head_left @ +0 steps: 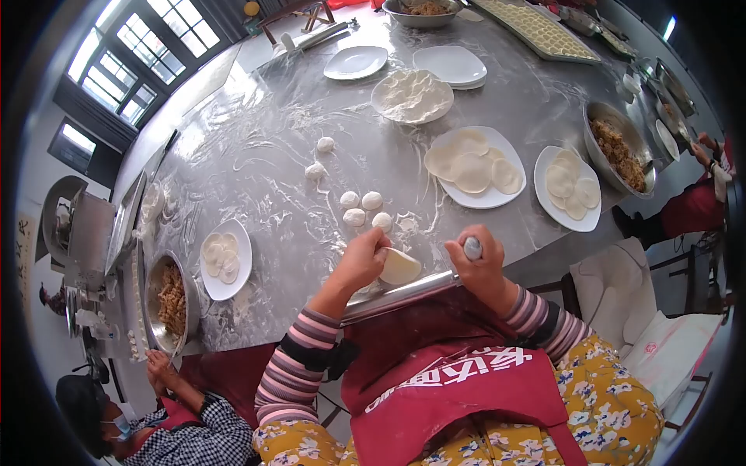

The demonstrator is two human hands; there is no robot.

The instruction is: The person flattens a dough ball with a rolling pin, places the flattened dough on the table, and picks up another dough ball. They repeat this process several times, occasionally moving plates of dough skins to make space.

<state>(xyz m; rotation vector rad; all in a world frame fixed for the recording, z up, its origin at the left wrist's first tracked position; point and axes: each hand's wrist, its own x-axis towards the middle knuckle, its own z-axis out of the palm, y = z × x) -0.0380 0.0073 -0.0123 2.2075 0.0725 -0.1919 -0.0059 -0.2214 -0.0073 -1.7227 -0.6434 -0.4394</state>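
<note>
Near the table's front edge, my left hand (361,258) pinches the rim of a thin round dough wrapper (401,267), which is tilted up off the surface. My right hand (483,268) is closed around a rolling pin (472,248); only its pale rounded end shows above the fist. Just beyond my left hand lie several floured dough balls (372,200). To the right, a white plate (497,197) carries several rolled wrappers (472,172).
A plate of flour (412,97) stands at mid-table. Bowls of filling (618,155) (172,299) flank the workspace, with wrapper plates (583,223) (225,292) beside them. A tray of dumplings (536,29) is far right. Co-workers' hands (162,371) (703,147) are at both sides.
</note>
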